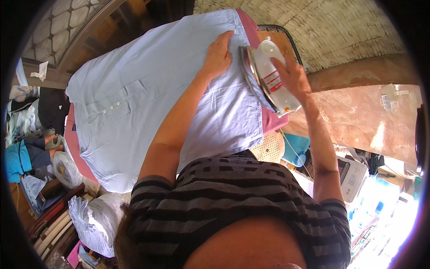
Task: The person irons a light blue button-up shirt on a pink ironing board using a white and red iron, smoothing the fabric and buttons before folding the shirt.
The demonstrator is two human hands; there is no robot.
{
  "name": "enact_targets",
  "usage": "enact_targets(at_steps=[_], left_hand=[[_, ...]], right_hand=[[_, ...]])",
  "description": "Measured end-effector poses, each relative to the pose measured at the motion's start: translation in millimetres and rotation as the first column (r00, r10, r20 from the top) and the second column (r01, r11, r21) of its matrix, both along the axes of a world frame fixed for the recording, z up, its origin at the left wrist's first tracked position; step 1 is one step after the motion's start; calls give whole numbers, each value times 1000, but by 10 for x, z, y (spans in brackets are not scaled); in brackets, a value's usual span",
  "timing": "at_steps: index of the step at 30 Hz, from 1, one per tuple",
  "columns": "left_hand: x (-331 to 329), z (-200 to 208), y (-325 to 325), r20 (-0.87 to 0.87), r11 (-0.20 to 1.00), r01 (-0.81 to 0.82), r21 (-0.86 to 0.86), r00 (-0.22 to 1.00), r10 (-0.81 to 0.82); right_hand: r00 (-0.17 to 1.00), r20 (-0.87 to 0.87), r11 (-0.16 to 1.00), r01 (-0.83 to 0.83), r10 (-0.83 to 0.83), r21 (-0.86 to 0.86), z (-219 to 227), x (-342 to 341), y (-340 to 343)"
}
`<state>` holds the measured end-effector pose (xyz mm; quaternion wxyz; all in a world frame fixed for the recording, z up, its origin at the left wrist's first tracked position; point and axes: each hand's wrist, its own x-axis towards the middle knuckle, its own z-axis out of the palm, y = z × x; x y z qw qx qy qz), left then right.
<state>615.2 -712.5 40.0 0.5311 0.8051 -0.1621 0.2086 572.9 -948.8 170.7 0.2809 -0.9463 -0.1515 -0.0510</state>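
A light blue buttoned shirt lies spread over a pink-covered ironing board, its hem toward the right. My left hand rests on the cloth near the hem, fingers stretched out and holding nothing. In my right hand is a white clothes iron with red stripes, gripped by its handle. The iron is tilted at the board's right end, beside the hem, with its metal soleplate turned toward the shirt. Whether its lower edge touches the cloth, I cannot tell.
A pale cord hangs beneath the iron near a perforated round seat. Plastic bags sit at lower left. Someone in a blue top appears at far left. A wooden ledge and woven wall stand at right.
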Motion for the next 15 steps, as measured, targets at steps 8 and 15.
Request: enact_targets(at_steps=[8, 15], left_hand=[[-483, -38, 842, 152, 665, -372, 647, 918, 365], [-545, 9, 1092, 98, 817, -325, 477, 943, 318]], right_hand=[[995, 95, 999, -23, 26, -33, -191, 492, 636], [998, 59, 996, 13, -8, -87, -178, 673, 825]])
